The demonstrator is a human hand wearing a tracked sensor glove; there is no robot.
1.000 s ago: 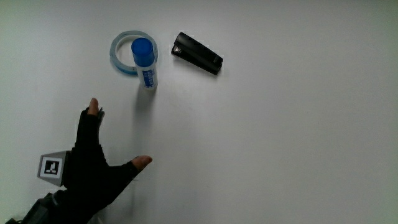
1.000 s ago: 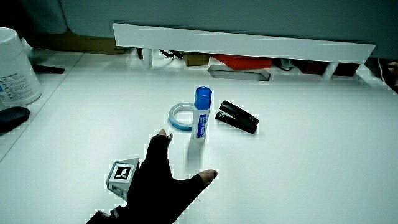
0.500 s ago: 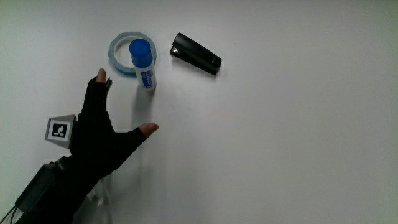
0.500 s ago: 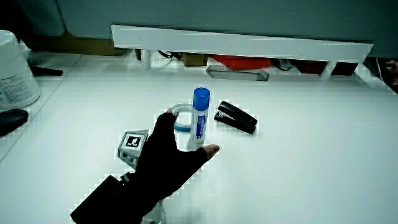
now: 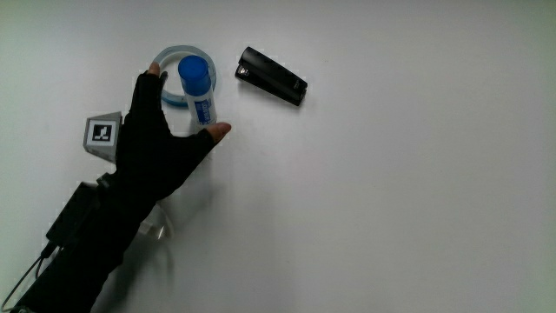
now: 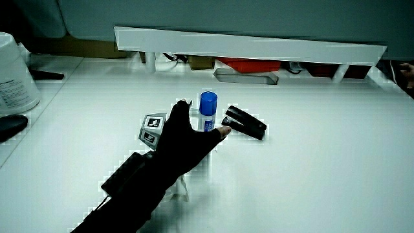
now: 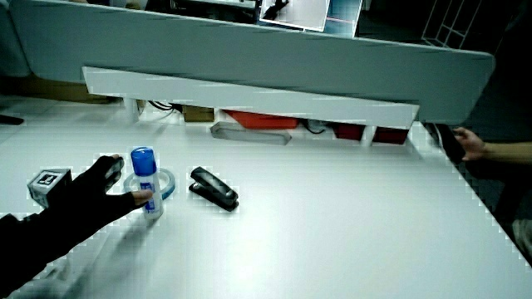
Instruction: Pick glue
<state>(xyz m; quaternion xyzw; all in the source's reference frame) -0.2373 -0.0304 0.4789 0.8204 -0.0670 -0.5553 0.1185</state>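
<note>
The glue stick (image 5: 201, 94), white with a blue cap, stands upright on the white table, against a pale blue tape ring (image 5: 170, 59). The hand (image 5: 170, 137) in the black glove reaches the glue from the person's side. Its fingers are spread, with the forefinger on the tape ring and the thumb (image 5: 217, 131) by the foot of the stick. They hold nothing. In both side views the glue (image 6: 207, 110) (image 7: 146, 181) rises just past the hand (image 6: 185, 137) (image 7: 93, 198). The patterned cube (image 5: 102, 135) sits on the back of the hand.
A black stapler (image 5: 272, 76) lies on the table beside the glue, a short gap away. In a side view, a white tub (image 6: 14, 72) and a dark object (image 6: 10, 123) sit at the table's edge. A low white partition (image 6: 252, 45) closes the table.
The hand has moved across the table away from the person, up to the glue stick, and its spread thumb and forefinger now flank the stick. The glue, tape ring and stapler have not moved.
</note>
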